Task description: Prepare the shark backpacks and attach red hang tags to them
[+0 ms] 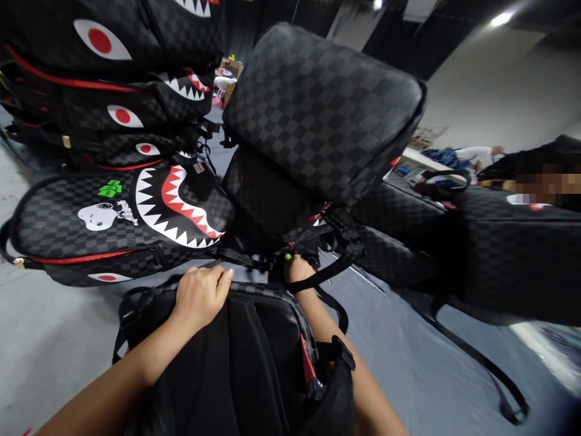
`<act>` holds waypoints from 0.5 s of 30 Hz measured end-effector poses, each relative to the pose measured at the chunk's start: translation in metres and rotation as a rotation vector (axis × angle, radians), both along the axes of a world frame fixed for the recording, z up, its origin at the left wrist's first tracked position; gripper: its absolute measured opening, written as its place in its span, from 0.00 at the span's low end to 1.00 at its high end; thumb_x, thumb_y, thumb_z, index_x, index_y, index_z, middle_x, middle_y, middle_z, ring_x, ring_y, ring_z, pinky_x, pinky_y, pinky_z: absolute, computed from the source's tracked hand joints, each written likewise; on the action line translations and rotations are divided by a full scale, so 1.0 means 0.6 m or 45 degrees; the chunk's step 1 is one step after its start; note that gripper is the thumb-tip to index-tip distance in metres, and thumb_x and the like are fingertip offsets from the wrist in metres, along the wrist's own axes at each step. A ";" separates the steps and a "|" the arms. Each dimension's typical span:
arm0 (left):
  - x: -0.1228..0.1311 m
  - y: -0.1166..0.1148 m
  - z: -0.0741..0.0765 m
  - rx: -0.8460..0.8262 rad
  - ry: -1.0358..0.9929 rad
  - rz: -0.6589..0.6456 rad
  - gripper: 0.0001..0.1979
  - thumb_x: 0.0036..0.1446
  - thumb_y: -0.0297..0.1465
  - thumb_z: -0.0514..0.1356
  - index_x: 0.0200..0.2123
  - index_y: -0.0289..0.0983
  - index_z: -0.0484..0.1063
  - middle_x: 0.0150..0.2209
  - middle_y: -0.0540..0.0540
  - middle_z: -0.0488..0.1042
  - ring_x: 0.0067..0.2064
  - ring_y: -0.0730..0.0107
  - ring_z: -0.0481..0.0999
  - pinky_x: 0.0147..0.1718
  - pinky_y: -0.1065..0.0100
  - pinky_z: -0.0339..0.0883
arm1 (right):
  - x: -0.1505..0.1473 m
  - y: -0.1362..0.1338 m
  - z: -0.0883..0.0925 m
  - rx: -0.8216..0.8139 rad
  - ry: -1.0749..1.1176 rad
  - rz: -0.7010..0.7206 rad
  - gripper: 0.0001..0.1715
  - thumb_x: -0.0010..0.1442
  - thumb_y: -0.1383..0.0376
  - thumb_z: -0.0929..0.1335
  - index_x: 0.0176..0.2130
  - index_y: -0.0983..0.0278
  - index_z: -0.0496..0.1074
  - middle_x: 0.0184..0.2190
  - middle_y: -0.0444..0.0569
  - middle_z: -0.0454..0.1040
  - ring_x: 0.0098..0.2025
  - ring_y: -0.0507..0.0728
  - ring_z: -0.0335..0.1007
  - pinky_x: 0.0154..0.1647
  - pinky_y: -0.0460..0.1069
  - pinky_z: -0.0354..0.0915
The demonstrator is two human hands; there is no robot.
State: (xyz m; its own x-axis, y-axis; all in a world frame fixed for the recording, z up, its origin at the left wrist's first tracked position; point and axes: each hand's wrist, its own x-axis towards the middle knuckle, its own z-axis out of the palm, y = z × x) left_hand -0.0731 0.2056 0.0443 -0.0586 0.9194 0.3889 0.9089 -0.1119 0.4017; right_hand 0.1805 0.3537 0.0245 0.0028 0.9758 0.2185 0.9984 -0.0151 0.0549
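Observation:
A black backpack [254,357] lies back side up in front of me on the grey table. My left hand [200,297] rests on its top edge with the fingers curled over the rim. My right hand [298,269] reaches past the bag's far right corner; its fingers are hidden under a raised black checkered backpack [318,115], which tilts up above it. A small green tag [287,257] shows at the right fingertips.
A stack of checkered backpacks with shark mouths [136,212] fills the left. More checkered bags [499,254] lie at the right, with loose straps [476,357] trailing over the grey table [408,363]. Another person [544,181] is at the far right.

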 end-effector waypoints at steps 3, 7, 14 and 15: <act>0.001 0.003 -0.005 0.040 0.001 0.000 0.25 0.71 0.38 0.44 0.25 0.38 0.70 0.23 0.46 0.74 0.28 0.62 0.75 0.32 0.63 0.55 | -0.005 0.001 0.001 0.022 -0.016 0.000 0.20 0.71 0.63 0.61 0.53 0.76 0.69 0.36 0.59 0.76 0.32 0.55 0.73 0.28 0.48 0.53; 0.003 0.007 -0.014 0.101 0.003 -0.018 0.25 0.72 0.38 0.44 0.24 0.38 0.68 0.21 0.47 0.72 0.26 0.63 0.73 0.32 0.63 0.54 | -0.037 0.012 -0.006 0.044 -0.026 0.014 0.29 0.69 0.52 0.64 0.56 0.74 0.67 0.44 0.60 0.74 0.37 0.56 0.73 0.31 0.48 0.54; 0.007 0.010 -0.019 0.117 -0.032 -0.048 0.24 0.72 0.37 0.43 0.24 0.39 0.66 0.21 0.49 0.70 0.26 0.65 0.72 0.33 0.62 0.55 | -0.046 0.061 -0.008 0.115 -0.013 -0.036 0.35 0.70 0.48 0.62 0.53 0.79 0.69 0.45 0.69 0.73 0.41 0.61 0.73 0.35 0.50 0.57; 0.007 0.011 -0.019 0.117 -0.040 -0.052 0.24 0.72 0.36 0.44 0.23 0.39 0.66 0.21 0.49 0.70 0.26 0.65 0.71 0.32 0.62 0.55 | -0.044 0.066 -0.006 0.120 -0.011 -0.022 0.33 0.69 0.49 0.63 0.52 0.78 0.70 0.43 0.68 0.74 0.41 0.61 0.73 0.36 0.50 0.58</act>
